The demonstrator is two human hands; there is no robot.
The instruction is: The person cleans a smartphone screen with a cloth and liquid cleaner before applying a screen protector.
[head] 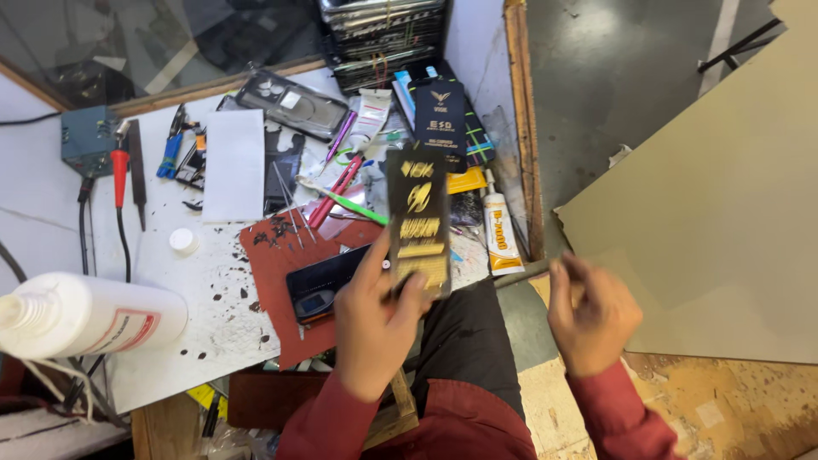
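Note:
My left hand (372, 319) holds a black, flat, narrow packet with gold print (417, 221) upright above the bench, thumb and fingers pinching its lower end. Just behind it a dark phone (328, 281) lies on a red-brown mat (273, 255). My right hand (590, 311) hovers off to the right of the bench, over the floor, blurred, with fingers loosely curled and nothing visible in them. Both sleeves are dark red.
A white squeeze bottle (85, 315) lies at the left. Tweezers, pink and green tools (336, 192), a white glue tube (500, 230), a second black packet (440, 119), a clear phone case (294, 102), pliers and a soldering iron (119, 175) crowd the white bench. Cardboard sheet (707, 221) at right.

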